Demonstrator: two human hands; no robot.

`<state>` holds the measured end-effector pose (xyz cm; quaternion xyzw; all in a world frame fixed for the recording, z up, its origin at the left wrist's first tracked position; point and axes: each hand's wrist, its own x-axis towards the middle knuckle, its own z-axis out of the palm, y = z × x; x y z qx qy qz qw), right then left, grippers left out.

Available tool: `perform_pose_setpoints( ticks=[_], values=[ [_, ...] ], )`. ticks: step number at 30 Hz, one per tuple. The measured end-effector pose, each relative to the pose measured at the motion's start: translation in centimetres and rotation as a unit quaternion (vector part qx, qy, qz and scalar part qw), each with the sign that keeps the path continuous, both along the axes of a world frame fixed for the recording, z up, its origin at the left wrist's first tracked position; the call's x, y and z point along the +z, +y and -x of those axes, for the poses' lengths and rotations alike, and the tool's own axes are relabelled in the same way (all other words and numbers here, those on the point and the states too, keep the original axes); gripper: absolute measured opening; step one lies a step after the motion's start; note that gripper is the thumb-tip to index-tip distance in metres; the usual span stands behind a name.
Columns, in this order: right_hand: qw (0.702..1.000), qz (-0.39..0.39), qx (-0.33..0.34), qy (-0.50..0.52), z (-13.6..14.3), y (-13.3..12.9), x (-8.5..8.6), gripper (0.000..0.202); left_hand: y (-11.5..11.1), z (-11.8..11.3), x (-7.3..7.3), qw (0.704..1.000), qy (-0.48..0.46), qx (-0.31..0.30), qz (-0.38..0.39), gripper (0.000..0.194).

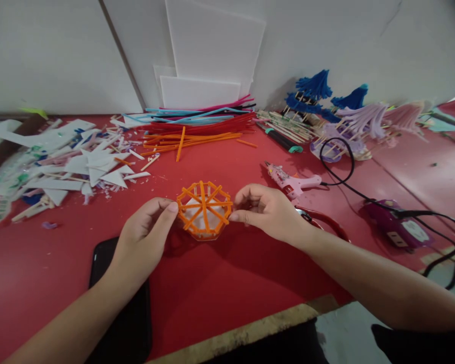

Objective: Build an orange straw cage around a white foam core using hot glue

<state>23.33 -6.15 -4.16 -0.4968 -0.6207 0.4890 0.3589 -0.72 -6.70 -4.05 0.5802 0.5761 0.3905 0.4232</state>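
Currently the person grips the left rim of the orange frame (pixel 203 205) with the left hand (pixel 147 230), thumb on top, other fingers curled at the side. Right hand (pixel 267 210): fingers half curled, thumb at the opposite rim; whether it pinches or merely touches, I cannot tell. The frame sits between both sets of fingertips, above or on the red table (pixel 220 283); contact underneath unclear.

Risks, my judgement: uneven pressure from the two hands could bend the spokes or spring a joint at the rim, the rods looking thin. The glue gun (pixel 293 184) lies just beyond the right hand; if hot (not verifiable), a careless outward reach could burn a knuckle. Its cord (pixel 343 187) runs out to the right of that hand, where a sleeve might snag it. The pliers (pixel 328 220) lie close behind the right wrist, liable to be knocked by the forearm. The phone (pixel 132 323) lies under the left forearm.

Containers: the frame is basket-like, with a pale sheet (pixel 213 221) inside, beneath the spokes. Far left of the left hand, a brown box edge (pixel 13 144); contents not readable. Loose scraps (pixel 94 164) lie between it and the frame.
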Motion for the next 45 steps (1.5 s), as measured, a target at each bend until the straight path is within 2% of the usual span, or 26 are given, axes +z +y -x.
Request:
perform_pose_setpoints(
  ticks=[5, 10, 15, 19, 22, 25, 27, 30, 32, 36, 40, 43, 45],
  values=[
    [0.994, -0.084, 0.020, -0.069, 0.0, -0.3, 0.3, 0.007, 0.0, 0.0, -0.2, 1.000, -0.014, -0.013, 0.019, 0.029],
    [0.978, -0.170, 0.037, -0.118, -0.3, -0.2, 0.5, 0.012, 0.0, -0.2, 0.0, 0.999, -0.033, -0.002, 0.012, 0.026],
    [0.987, -0.109, -0.025, -0.116, -0.5, 0.4, 0.4, 0.015, 0.2, -0.2, -0.4, 0.999, -0.039, 0.004, 0.028, 0.025],
    [0.991, -0.072, -0.052, -0.101, -0.6, 1.0, -0.2, 0.015, 0.2, -0.2, -1.1, 0.996, -0.088, 0.023, 0.028, 0.015],
    [0.988, -0.099, -0.031, -0.117, -0.7, 1.2, -0.7, 0.015, -0.2, -0.3, -1.2, 0.994, -0.105, -0.015, -0.021, 0.046],
    [0.975, -0.148, 0.046, -0.157, -0.7, 1.2, -0.8, 0.029, -0.8, -0.5, -1.2, 0.992, -0.053, -0.097, -0.064, 0.070],
    [0.967, -0.159, 0.102, -0.174, -0.7, 1.2, -0.6, 0.024, -1.1, -0.5, -1.4, 0.987, -0.004, -0.141, -0.074, 0.083],
    [0.958, -0.161, 0.147, -0.184, -0.7, 1.1, -0.4, 0.012, -1.1, -0.7, -2.1, 0.985, 0.031, -0.153, -0.078, 0.103],
    [0.956, -0.172, 0.152, -0.185, -0.7, 1.0, -0.5, 0.012, -0.9, -0.7, -2.5, 0.986, 0.029, -0.140, -0.088, 0.107],
    [0.952, -0.218, 0.134, -0.170, -0.8, 0.6, -0.6, 0.014, -0.6, -0.9, -2.0, 0.986, -0.016, -0.147, -0.077, 0.093],
    [0.967, -0.205, 0.050, -0.140, -0.7, 0.0, 0.0, 0.012, -0.5, -1.1, -1.0, 0.992, -0.055, -0.103, -0.048, 0.089],
    [0.990, -0.139, -0.027, -0.026, -0.6, 0.1, 0.5, 0.017, -0.6, -1.2, -0.8, 0.992, -0.055, -0.091, -0.069, 0.089],
    [0.990, -0.097, -0.051, 0.086, -0.6, 0.4, 0.7, 0.031, -0.7, -1.2, -1.0, 0.990, -0.043, -0.095, -0.095, 0.091]
  ],
)
